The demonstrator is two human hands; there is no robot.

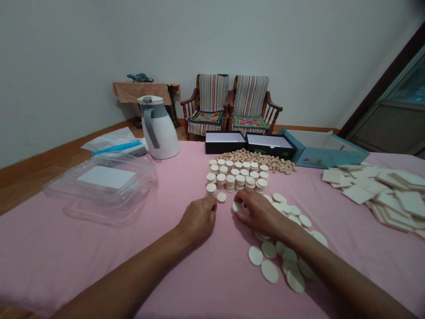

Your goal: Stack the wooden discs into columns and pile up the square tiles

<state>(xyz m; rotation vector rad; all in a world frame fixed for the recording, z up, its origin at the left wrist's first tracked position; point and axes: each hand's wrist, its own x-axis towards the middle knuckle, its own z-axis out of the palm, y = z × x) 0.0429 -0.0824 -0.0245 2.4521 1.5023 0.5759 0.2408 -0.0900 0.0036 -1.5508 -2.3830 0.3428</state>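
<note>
Both my hands rest on a pink tablecloth (186, 283) just in front of several short stacks of small pale discs (237, 176). My left hand (198, 218) lies knuckles up with its fingers curled, right behind one stack (211, 189) and a single small disc (221, 197). My right hand (257, 212) pinches a flat pale disc (236, 206) at its fingertips. Larger flat round discs (282, 261) lie scattered under and around my right forearm.
Beyond the stacks lie a heap of small wooden beads (255, 158), two black boxes (249, 143) and an open blue box (323, 150). Square pale tiles (385, 190) lie at the right. A white jug (158, 128) and clear plastic containers (106, 186) stand at the left.
</note>
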